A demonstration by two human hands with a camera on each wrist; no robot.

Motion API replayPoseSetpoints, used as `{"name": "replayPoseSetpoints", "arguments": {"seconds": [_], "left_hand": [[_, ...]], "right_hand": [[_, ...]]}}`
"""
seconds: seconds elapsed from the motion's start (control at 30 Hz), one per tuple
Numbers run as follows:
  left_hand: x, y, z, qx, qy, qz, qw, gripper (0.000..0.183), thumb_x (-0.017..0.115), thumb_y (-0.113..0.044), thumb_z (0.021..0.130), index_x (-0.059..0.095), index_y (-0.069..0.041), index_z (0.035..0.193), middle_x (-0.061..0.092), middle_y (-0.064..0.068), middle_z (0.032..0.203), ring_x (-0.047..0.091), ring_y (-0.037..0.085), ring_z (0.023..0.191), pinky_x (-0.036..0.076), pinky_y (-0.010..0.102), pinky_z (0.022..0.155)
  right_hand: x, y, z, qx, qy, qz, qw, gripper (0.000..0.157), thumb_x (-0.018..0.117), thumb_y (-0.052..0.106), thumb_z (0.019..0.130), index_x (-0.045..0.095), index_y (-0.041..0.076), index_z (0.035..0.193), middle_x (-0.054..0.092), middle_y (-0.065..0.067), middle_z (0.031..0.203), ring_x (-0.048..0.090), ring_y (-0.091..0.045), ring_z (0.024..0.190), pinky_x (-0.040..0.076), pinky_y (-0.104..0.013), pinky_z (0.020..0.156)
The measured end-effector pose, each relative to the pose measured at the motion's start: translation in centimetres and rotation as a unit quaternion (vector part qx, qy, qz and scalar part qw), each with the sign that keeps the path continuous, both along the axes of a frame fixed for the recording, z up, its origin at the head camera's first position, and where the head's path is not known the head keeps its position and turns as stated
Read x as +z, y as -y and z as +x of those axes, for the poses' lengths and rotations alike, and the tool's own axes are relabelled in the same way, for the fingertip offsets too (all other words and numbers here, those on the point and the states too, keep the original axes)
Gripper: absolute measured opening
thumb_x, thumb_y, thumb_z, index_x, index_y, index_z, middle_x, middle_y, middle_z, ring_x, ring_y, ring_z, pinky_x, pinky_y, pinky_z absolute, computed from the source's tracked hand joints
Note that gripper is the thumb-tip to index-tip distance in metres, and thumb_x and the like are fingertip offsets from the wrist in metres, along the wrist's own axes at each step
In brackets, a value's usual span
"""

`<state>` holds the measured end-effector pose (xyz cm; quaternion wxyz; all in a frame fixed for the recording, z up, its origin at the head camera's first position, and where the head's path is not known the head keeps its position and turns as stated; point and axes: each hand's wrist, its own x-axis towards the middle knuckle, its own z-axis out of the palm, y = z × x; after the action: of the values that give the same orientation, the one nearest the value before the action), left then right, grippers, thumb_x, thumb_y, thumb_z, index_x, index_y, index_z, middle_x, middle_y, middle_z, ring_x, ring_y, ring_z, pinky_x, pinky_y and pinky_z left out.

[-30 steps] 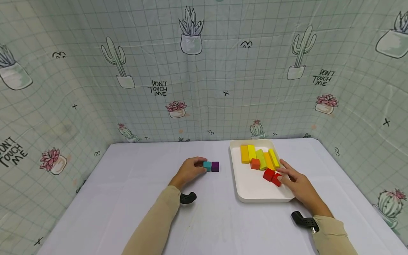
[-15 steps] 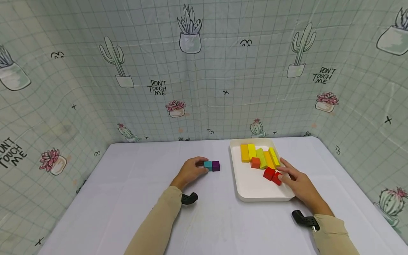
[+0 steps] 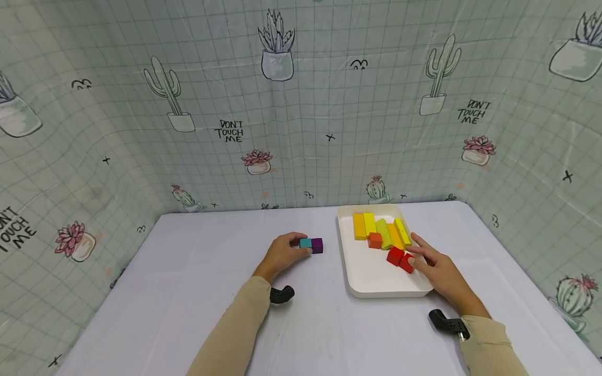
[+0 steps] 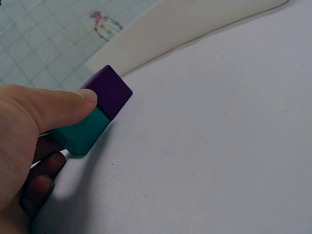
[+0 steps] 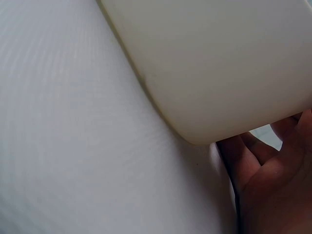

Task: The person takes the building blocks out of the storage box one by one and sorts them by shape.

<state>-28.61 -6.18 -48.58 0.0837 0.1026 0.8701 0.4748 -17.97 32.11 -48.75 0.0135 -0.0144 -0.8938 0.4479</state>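
My left hand (image 3: 283, 253) pinches two small cubes on the white table, a teal cube (image 3: 305, 243) and a purple cube (image 3: 317, 246), set face to face. In the left wrist view the thumb lies across the teal cube (image 4: 85, 132), its tip reaching the purple cube (image 4: 113, 92); the other fingers are partly hidden behind. My right hand (image 3: 442, 269) reaches over the right rim of a white tray (image 3: 376, 277), fingers loosely extended. Its thumb touches the nearer red cube (image 3: 406, 263), which sits against another red cube (image 3: 395, 256).
Several yellow and amber blocks (image 3: 359, 226) lie side by side at the tray's far end, with an orange-red cube (image 3: 374, 241) just before them. A patterned cloth (image 3: 301, 104) rises behind the table (image 3: 211, 250). In the right wrist view the tray's outer wall (image 5: 219, 73) fills the upper part.
My left thumb has slid slightly right along the teal cube to the purple one. The right hand and the blocks in the tray have kept their places, while the head view has shifted slightly.
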Motion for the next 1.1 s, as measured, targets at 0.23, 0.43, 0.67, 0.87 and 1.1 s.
{"name": "replayPoseSetpoints", "arguments": {"seconds": [0.23,0.43,0.67,0.87,1.1], "left_hand": [[-0.41,-0.27,-0.17,0.007,-0.017,-0.002,0.9998,0.037,0.079,-0.028,0.087,0.071,-0.016,0.121,0.067,0.006,0.118,0.058,0.024,0.108,0.047,0.042,0.099],[-0.31,-0.37,-0.36,0.005,-0.018,-0.008,0.9998,0.037,0.079,-0.029,0.087,0.072,-0.017,0.121,0.067,0.005,0.117,0.058,0.023,0.107,0.048,0.041,0.098],[-0.22,-0.64,-0.35,0.01,-0.007,-0.013,0.9998,0.04,0.081,-0.031,0.085,0.071,-0.016,0.121,0.066,0.006,0.121,0.057,0.025,0.111,0.047,0.043,0.1],[-0.03,-0.83,-0.08,0.015,0.006,-0.016,0.9997,0.04,0.08,-0.032,0.085,0.071,-0.017,0.121,0.065,0.007,0.124,0.056,0.026,0.111,0.048,0.044,0.099],[0.23,-0.8,0.01,0.007,-0.004,-0.014,0.9999,0.038,0.079,-0.03,0.087,0.071,-0.017,0.121,0.065,0.007,0.123,0.057,0.025,0.11,0.048,0.043,0.098]], "right_hand": [[0.06,0.05,-0.07,-0.001,0.006,0.004,1.0,0.056,0.057,0.041,0.101,0.054,0.007,0.144,0.021,-0.004,0.165,0.016,-0.039,0.15,0.027,-0.06,0.112],[0.08,-0.14,-0.03,0.006,-0.003,0.001,1.0,0.054,0.056,0.04,0.102,0.054,0.006,0.144,0.021,-0.002,0.165,0.016,-0.037,0.151,0.026,-0.058,0.114],[0.08,-0.12,0.07,0.006,-0.004,0.0,1.0,0.054,0.057,0.04,0.102,0.055,0.006,0.143,0.022,-0.003,0.165,0.016,-0.037,0.151,0.025,-0.058,0.114],[0.09,0.07,0.08,0.0,0.005,-0.002,1.0,0.055,0.057,0.041,0.101,0.054,0.006,0.144,0.02,-0.003,0.165,0.015,-0.038,0.15,0.026,-0.059,0.113],[0.15,-0.02,0.07,0.004,0.0,-0.003,1.0,0.055,0.056,0.041,0.102,0.054,0.006,0.144,0.021,-0.003,0.165,0.015,-0.038,0.151,0.025,-0.059,0.114]]}}
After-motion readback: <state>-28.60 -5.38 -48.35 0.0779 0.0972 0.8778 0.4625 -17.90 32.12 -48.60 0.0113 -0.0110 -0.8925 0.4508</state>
